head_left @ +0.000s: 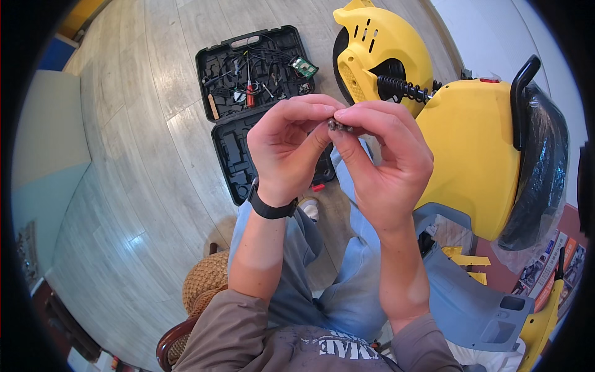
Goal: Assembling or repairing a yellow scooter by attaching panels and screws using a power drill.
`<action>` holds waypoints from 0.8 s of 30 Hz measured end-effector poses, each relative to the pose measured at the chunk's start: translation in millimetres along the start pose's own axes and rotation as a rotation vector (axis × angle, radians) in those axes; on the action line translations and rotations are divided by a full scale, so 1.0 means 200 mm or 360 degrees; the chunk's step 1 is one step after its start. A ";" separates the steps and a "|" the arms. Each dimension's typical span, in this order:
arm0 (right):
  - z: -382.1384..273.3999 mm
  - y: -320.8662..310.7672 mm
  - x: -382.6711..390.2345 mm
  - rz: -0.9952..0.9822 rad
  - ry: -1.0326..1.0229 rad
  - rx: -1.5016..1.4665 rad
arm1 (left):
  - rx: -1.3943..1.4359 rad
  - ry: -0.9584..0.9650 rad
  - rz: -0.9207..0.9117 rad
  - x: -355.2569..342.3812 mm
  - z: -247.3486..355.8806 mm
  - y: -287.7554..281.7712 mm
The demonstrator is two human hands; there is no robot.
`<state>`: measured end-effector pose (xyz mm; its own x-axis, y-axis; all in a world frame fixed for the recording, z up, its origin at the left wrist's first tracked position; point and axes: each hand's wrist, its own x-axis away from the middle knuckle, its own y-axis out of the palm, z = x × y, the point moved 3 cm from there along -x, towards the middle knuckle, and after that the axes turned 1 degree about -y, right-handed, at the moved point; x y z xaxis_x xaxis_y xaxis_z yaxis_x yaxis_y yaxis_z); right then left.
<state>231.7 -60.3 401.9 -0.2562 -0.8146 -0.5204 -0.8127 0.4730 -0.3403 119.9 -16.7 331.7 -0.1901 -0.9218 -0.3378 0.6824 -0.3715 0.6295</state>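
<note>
Pinched between the fingertips of both hands is a small dark metallic part (339, 126), too small to name. My left hand (288, 146), with a black band on its wrist, grips the part's left side by thumb and fingers. From the other side my right hand (387, 149) closes on it the same way, the fingertips of both hands meeting. Beyond my hands an opened black tool case (214, 115) lies on the floor, partly hidden by my left hand. In its far half are a red-handled screwdriver (250, 96), a green circuit board (304, 67) and black cables.
A yellow scooter body (474, 142) stands close on my right, with a yellow wheel cover (403, 37), a black spring shock absorber (403, 88) and a plastic-wrapped seat (539, 167). Nearer lies a blue-grey panel (471, 297). A woven chair (207, 276) is at lower left.
</note>
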 end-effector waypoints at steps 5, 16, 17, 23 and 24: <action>0.00 0.00 0.00 -0.0006 0.0012 0.0003 | 0.0013 -0.0011 -0.0017 -0.01 0.01 0.00; -0.01 0.00 0.00 -0.0173 0.0087 -0.0034 | -0.0026 -0.0048 0.0011 0.00 0.00 0.00; -0.02 0.00 0.00 -0.0173 0.0085 -0.0039 | -0.0020 -0.0061 0.0009 0.00 0.00 0.00; 0.00 0.00 0.01 -0.0190 0.0020 0.0018 | 0.0122 -0.0143 -0.0023 0.00 -0.03 0.00; -0.01 0.00 0.01 -0.0193 0.0032 0.0000 | 0.0116 -0.0142 -0.0022 0.00 -0.02 0.00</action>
<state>231.0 -61.9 402.4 -0.1664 -0.8723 -0.4598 -0.8383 0.3707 -0.3999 123.0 -15.8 328.4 -0.2634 -0.9215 -0.2854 0.6266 -0.3883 0.6757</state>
